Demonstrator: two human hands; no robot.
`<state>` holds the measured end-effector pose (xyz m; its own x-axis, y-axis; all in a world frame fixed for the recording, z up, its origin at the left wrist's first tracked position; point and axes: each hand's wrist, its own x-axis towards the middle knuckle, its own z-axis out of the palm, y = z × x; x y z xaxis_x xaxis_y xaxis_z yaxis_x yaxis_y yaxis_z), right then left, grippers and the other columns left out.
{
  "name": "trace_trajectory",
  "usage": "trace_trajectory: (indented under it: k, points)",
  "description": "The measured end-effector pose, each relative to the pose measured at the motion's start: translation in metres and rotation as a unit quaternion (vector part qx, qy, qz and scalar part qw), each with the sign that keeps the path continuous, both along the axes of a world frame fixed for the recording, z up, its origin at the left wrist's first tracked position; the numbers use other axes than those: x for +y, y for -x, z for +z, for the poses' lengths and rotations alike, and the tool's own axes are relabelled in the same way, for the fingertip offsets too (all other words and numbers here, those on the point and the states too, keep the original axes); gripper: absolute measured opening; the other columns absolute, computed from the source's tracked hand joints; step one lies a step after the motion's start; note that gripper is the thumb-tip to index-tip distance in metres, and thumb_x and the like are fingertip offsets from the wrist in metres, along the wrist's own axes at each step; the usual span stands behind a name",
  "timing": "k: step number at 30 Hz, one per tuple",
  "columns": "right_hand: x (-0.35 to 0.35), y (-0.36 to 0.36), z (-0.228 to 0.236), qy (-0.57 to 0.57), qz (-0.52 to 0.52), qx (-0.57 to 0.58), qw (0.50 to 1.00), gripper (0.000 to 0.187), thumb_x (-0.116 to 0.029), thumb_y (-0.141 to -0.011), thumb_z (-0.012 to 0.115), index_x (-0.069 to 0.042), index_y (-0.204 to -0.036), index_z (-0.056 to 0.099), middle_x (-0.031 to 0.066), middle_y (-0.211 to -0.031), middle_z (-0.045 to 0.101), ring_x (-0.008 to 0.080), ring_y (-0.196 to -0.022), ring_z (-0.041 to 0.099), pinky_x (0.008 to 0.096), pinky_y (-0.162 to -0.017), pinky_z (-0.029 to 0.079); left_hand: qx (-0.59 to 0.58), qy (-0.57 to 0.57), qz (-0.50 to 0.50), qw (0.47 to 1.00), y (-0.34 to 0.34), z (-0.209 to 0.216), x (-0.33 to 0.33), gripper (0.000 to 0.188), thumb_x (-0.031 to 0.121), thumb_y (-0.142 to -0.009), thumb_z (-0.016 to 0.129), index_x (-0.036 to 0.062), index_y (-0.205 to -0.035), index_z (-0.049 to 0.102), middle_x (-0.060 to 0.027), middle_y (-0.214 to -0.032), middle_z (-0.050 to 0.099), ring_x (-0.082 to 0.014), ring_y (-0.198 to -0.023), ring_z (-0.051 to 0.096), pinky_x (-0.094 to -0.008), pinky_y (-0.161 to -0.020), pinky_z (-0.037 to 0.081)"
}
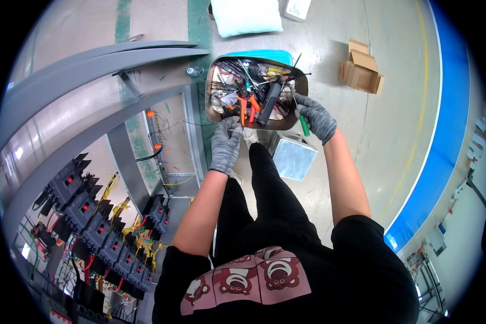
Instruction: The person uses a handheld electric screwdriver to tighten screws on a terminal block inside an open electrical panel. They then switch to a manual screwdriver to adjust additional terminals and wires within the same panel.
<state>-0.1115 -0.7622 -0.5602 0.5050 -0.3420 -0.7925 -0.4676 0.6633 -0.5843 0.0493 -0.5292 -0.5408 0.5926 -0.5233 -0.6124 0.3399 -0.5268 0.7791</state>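
Note:
A dark-rimmed tool bin [302, 85] sits ahead of me, filled with cable ties, tools and small parts. Orange-handled pliers [243, 109] and a dark grey cylindrical tool [269, 104] lie on top. My left hand [227, 143], in a grey knit glove, is closed on the bin's near-left rim. At the right side of the bin my right hand [317, 119], gloved the same way, is closed around a screwdriver with a green handle [304, 126]. Its handle points down toward me, and its thin shaft runs up beside the rim.
On my left stands a grey metal cabinet frame [127, 148] with a row of black circuit breakers [94, 224] and loose wiring. A silver box [294, 156] is by my leg. An opened cardboard box [361, 69] lies farther right, and a pale cushion [245, 17] lies beyond the bin.

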Motion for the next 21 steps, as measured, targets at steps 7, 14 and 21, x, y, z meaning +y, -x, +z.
trace_trajectory:
  k: [7,14,21]
  points:
    - [0.013,-0.014,0.063,-0.079,0.056,-0.047,0.994,0.046,-0.008,-0.083,0.056,-0.008,-0.129,0.051,-0.0006,-0.093,0.061,0.0077,-0.071,0.053,0.0194,-0.058,0.044,0.032,0.055,0.014,0.998,-0.002,0.046,-0.015,0.026,0.004,-0.090,0.056,0.0028,-0.116,0.059,-0.0011,-0.101,0.061,-0.0081,-0.085,0.054,-0.0221,-0.082,0.046]
    - [0.069,-0.061,0.162,-0.164,0.157,-0.250,0.941,0.027,-0.018,-0.088,0.062,-0.003,-0.110,0.058,0.0025,-0.090,0.060,0.0108,-0.081,0.056,0.0225,-0.071,0.046,0.131,0.255,0.082,0.955,-0.004,0.144,-0.003,0.023,0.003,-0.088,0.060,0.0022,-0.110,0.062,-0.0029,-0.102,0.063,-0.0100,-0.093,0.058,-0.0237,-0.086,0.046]
    - [0.151,-0.114,0.304,0.070,0.391,-0.293,0.869,0.035,-0.032,-0.094,0.054,-0.002,-0.112,0.055,0.0013,-0.088,0.051,0.0102,-0.080,0.047,0.0252,-0.072,0.042,-0.015,0.283,0.238,0.929,-0.015,0.269,0.099,0.015,0.012,-0.089,0.062,0.0048,-0.102,0.064,0.0007,-0.088,0.058,-0.0066,-0.080,0.051,-0.0207,-0.072,0.043]
